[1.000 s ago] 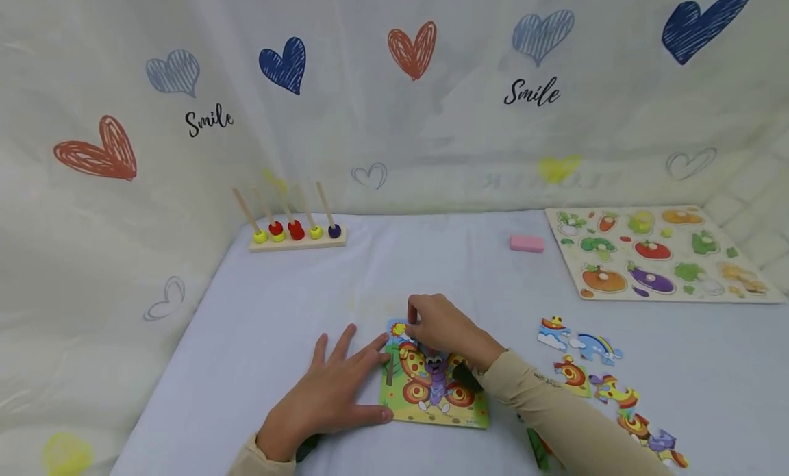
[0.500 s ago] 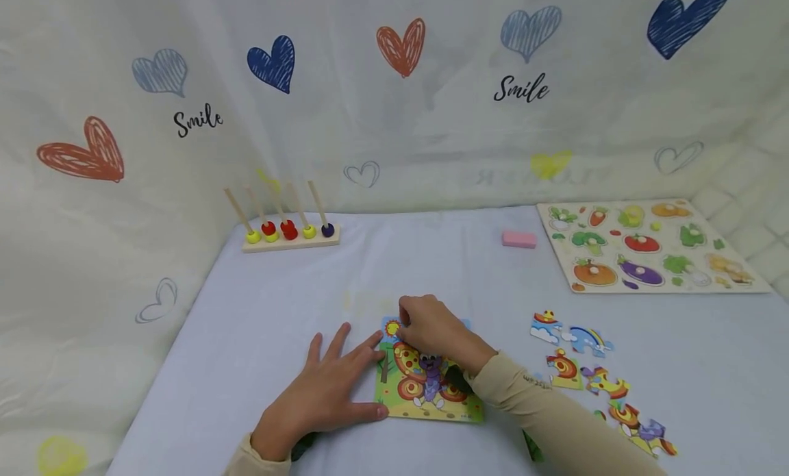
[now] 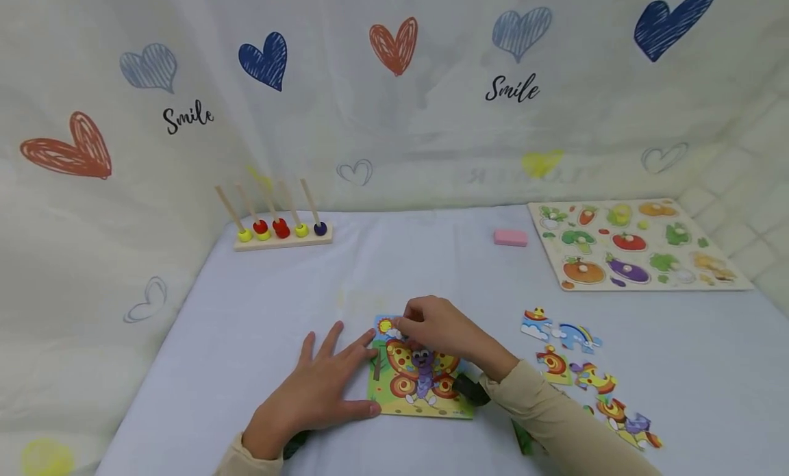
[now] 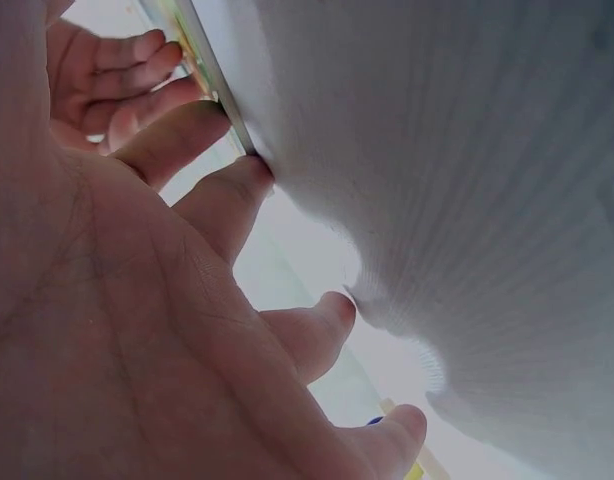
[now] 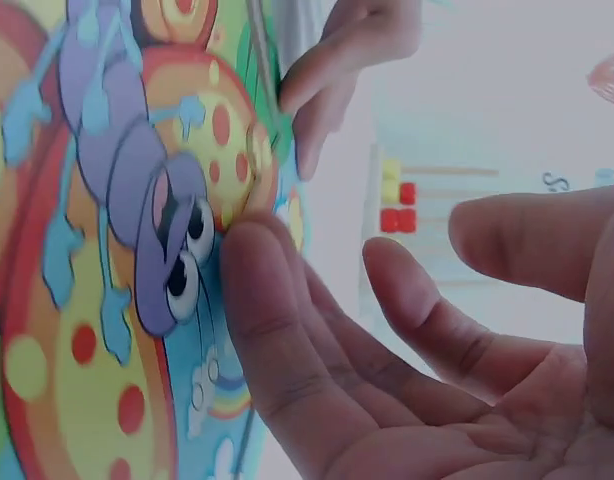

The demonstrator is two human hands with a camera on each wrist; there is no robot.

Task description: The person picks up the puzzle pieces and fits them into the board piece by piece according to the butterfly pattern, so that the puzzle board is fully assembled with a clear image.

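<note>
A square picture board (image 3: 394, 404) with a purple-bodied butterfly lies on the white-covered table. My left hand (image 3: 314, 387) lies at its left side, fingers spread, with the thumb and fingertips right at the edge. In the left wrist view two fingertips (image 4: 252, 172) meet the board's rim. Over the top of the board is my right hand (image 3: 446, 329). Its lower fingers (image 5: 259, 275) rest on the butterfly picture in the right wrist view, while thumb and index finger stand apart with nothing between them. The right hand and a dark wrist strap cover part of the picture.
Several loose puzzle pieces, among them a rainbow piece (image 3: 576, 337) and an orange swirl piece (image 3: 555, 366), lie to the right. Behind them are a vegetable peg board (image 3: 600, 238) and a pink block (image 3: 510, 238). A bead stacker (image 3: 286, 243) stands back left.
My right hand has shifted slightly right along the board's top, uncovering more of the sun, and its thumb and index finger have parted. The left hand keeps its place. The head view has turned right.
</note>
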